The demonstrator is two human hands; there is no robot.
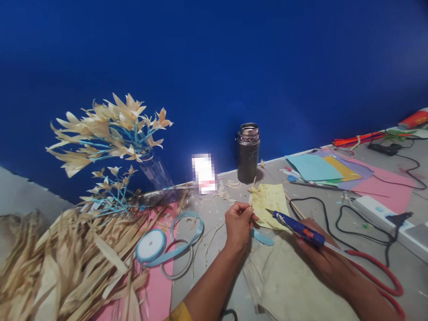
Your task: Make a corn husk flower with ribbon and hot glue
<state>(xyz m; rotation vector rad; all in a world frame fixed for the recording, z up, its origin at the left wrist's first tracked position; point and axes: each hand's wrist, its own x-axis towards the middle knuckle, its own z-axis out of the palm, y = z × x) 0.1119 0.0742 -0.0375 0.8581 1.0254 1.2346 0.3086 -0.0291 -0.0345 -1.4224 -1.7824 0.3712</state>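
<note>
My right hand (320, 255) grips a blue hot glue gun (298, 228), its nozzle pointing left over a crumpled yellow paper (272, 203). A whitish glue stick (336, 250) sticks out of the gun's back end. At the paper's left edge, my left hand (239, 225) is closed in a pinch, fingertips together. What it pinches is too small to make out; a pale husk scrap shows just above the fingertips. A short blue ribbon piece (262, 237) lies just right of this hand. The nozzle and the left fingertips are a short gap apart.
Dried corn husks (73, 261) heap at left beside a glass vase (158, 175) of husk flowers (109, 132). A blue ribbon roll (151, 245) lies nearby. An open flask (248, 154) stands by the wall. Black cords and a power strip (375, 210) lie at right, near coloured papers (311, 167).
</note>
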